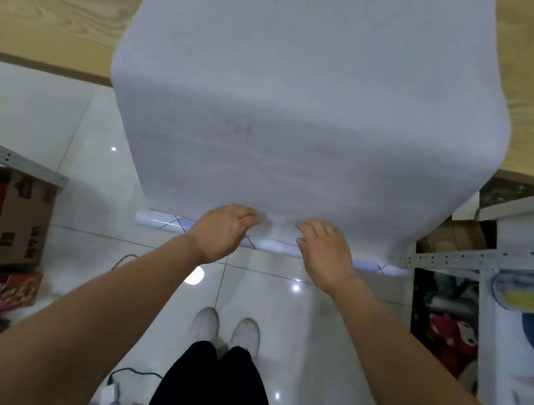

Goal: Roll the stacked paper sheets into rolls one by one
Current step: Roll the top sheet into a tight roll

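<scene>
A wide pale grey-white paper sheet lies on the wooden table and hangs over its near edge toward me. The hanging end is curled into a thin roll with a white, grid-marked backing. My left hand grips the roll left of centre, fingers curled over the top. My right hand holds it right of centre in the same way. The two hands are a short gap apart. Whether more sheets lie under this one is hidden.
White metal shelving with boxes and bags stands at the right. A cardboard box and red packages sit on a shelf at the left. Glossy white floor tiles, my white shoes and a charger cable are below.
</scene>
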